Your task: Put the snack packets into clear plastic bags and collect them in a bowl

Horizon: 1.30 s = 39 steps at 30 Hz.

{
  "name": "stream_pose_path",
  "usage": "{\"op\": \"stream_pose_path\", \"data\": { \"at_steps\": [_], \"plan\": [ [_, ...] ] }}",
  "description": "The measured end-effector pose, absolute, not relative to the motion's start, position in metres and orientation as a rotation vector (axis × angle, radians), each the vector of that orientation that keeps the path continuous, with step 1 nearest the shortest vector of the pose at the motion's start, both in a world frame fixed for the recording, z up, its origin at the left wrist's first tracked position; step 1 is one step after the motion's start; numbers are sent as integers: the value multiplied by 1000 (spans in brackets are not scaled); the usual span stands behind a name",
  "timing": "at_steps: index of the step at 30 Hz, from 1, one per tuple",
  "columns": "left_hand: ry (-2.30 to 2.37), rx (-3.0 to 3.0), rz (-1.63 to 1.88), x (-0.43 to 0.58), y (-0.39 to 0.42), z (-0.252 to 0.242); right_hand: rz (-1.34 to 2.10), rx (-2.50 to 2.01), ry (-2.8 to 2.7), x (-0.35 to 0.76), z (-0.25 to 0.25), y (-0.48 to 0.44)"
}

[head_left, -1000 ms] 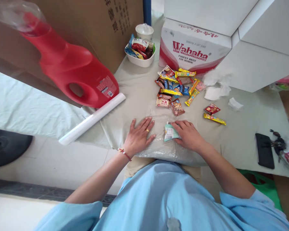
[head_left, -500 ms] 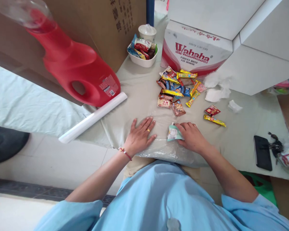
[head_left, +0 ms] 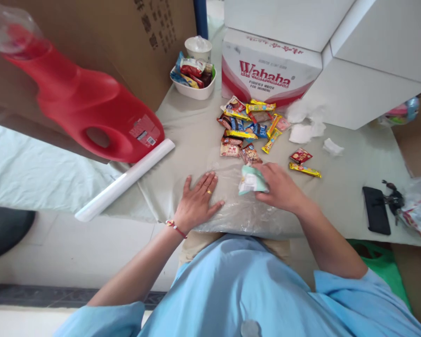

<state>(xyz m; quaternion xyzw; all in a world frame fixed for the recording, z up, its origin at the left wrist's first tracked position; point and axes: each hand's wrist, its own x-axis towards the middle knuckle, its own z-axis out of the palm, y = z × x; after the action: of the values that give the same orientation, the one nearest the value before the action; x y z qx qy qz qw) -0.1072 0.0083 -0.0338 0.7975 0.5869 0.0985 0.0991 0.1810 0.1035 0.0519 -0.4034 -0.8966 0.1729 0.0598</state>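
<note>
My left hand (head_left: 197, 201) lies flat on the covered table, fingers spread, pressing on a clear plastic sheet or bag (head_left: 228, 213) near the front edge. Between the thumb and fingers of my right hand (head_left: 279, 186) is a small pale green snack packet (head_left: 250, 180) with a white label. The packet is just above or on the plastic; I cannot tell whether it touches. Beyond it lies a pile of wrapped snacks (head_left: 247, 134) in yellow, blue, red and brown. A red packet (head_left: 301, 155) and a yellow snack stick (head_left: 305, 170) lie apart, to the right of the pile.
On the left are a large red jug (head_left: 101, 107) and a white roll (head_left: 126, 180). A white bowl of snacks (head_left: 196, 91), a paper cup (head_left: 198, 47) and a Wahaha carton (head_left: 270, 70) stand behind. Crumpled tissues (head_left: 301, 133) and a black phone (head_left: 376, 210) are on the right.
My right hand has raised the green packet and shifted it slightly away from me, toward the pile. My left hand stays flat on the plastic. The whole view has shifted a little.
</note>
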Motion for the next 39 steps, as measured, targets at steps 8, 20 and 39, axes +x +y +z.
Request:
{"op": "stream_pose_path", "data": {
  "at_steps": [8,20,39],
  "plan": [
    [1726,2398,301,-113,9,-38,556,-1219,-2831,150,15,97],
    [1223,2404,475,-149,-30,-22,647,-1022,-2627,255,-25,-24],
    [1723,1880,636,-129,57,-15,972,-1701,-2404,238,5,118]
  ]
}}
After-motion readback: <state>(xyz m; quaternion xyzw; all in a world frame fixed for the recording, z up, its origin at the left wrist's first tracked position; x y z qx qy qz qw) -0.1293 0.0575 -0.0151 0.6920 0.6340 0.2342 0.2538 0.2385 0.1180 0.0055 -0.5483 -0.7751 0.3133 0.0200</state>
